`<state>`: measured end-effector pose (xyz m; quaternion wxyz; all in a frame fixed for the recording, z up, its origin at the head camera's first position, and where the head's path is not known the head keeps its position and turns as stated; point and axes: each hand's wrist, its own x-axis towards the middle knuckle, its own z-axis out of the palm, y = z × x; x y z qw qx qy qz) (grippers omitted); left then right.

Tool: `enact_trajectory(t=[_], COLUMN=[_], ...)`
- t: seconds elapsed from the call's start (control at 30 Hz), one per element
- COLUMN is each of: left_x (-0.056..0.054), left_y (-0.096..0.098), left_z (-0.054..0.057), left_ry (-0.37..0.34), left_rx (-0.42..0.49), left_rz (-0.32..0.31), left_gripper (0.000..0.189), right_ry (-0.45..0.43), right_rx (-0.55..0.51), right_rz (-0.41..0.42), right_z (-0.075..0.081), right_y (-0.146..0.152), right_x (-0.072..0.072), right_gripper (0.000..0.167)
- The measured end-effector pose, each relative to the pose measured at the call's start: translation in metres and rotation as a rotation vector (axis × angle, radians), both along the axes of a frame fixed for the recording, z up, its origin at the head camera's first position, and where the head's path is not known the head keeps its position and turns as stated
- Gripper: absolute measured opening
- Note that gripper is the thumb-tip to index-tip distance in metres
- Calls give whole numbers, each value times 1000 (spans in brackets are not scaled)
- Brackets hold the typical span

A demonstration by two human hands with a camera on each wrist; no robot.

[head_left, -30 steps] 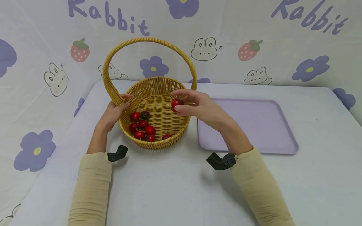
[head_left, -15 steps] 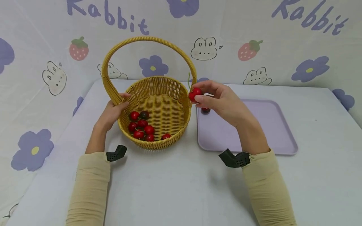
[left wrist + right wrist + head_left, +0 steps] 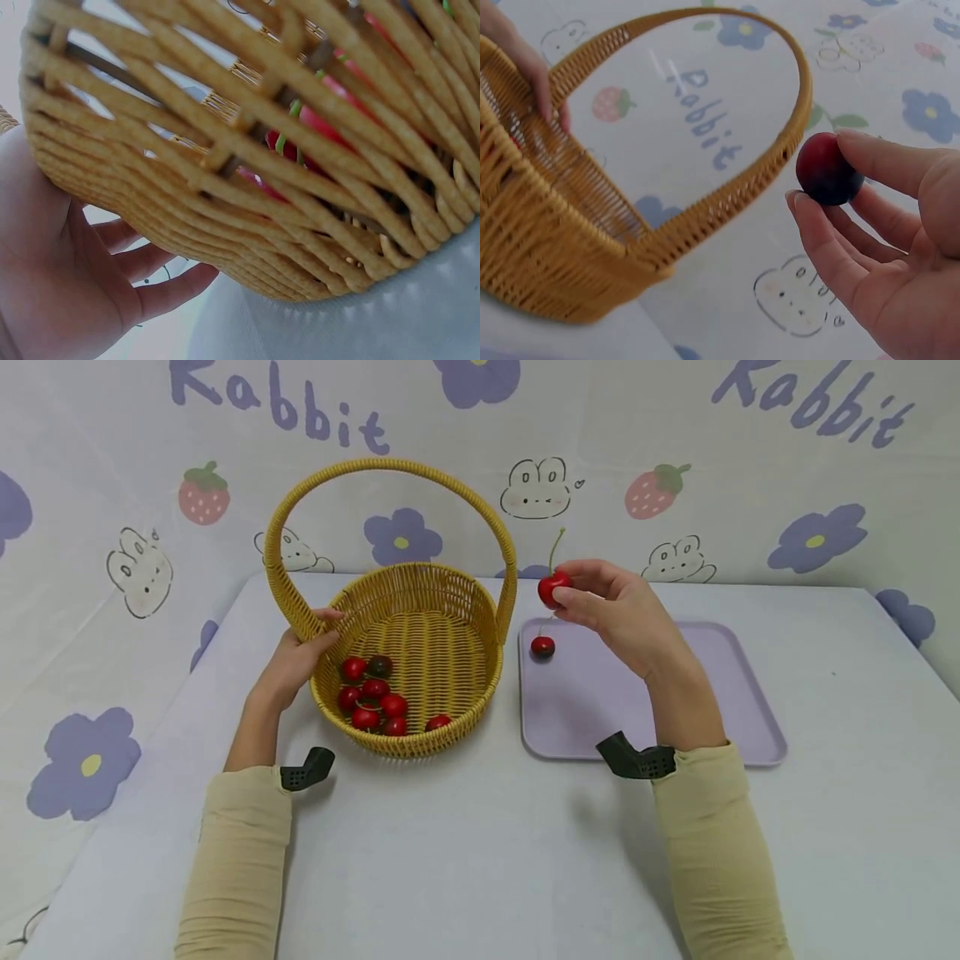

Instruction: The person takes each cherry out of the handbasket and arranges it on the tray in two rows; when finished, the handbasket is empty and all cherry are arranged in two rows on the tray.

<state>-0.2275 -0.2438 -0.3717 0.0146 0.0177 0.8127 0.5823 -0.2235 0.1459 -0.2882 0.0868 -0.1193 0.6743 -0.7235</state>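
My right hand [image 3: 618, 610] pinches a red cherry [image 3: 553, 590] between thumb and fingers above the tray's far left corner, its green stem pointing up. In the right wrist view this cherry [image 3: 826, 171] looks red on top and dark below. My left hand [image 3: 294, 662] grips the yellow wicker basket [image 3: 491, 693] at its left rim, by the foot of the handle. Several cherries [image 3: 365, 719] lie in the near left part of the basket, one of them very dark. Another cherry [image 3: 542, 647] sits on the lilac tray [image 3: 570, 727], near its far left corner.
The basket's tall arched handle [image 3: 390, 464] rises between the two hands. Behind the white table [image 3: 450, 852] hangs a printed cloth [image 3: 600, 410] with rabbits, flowers and strawberries. Black wrist mounts [image 3: 637, 762] stick out from both sleeves.
My right hand has carried the cherry from over the basket, past the handle's right side, to above the tray. The left hand stays on the basket rim.
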Motion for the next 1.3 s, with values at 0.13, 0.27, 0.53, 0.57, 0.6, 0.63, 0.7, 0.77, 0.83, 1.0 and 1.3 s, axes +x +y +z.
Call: enact_trajectory(t=[0.13, 0.27, 0.53, 0.57, 0.6, 0.63, 0.7, 0.77, 0.83, 1.0, 1.3], left_x=[0, 0, 1, 1, 0, 0, 0, 0, 0, 0, 1], left_y=[0, 0, 0, 0, 0, 0, 0, 0, 1, 2, 2], left_z=[0, 0, 0, 0, 0, 0, 0, 0, 0, 0, 2], left_ry=[-8, -7, -3, -3, -4, -3, -2, -1, -1, -9, -5], left_rx=[0, -1, 9, 10, 10, 9, 8, 7, 6, 4, 2], left_rz=[2, 4, 5, 4, 4, 3, 4, 5, 6, 9, 10], left_gripper=[37, 37, 37, 36, 36, 36, 36, 37, 37, 37, 37], right_ry=[-56, -96, -185, -195, -201, -204, -216, -229, -237, -246, -269], right_rx=[-37, 45, 245, 267, 279, 294, 328, 368, 406, 470, 499], right_rz=[-42, -99, -169, -173, -176, -178, -189, -204, -222, -233, -248], right_z=[-9, -19, -48, -51, -54, -57, -62, -66, -70, -80, -91], right_y=[7, 14, 22, 23, 24, 24, 26, 26, 27, 28, 23], right_x=[-10, -19, -38, -40, -40, -41, -43, -44, -45, -46, -50], right_gripper=[39, 45, 46, 45, 45, 44, 43, 43, 44, 43, 40])
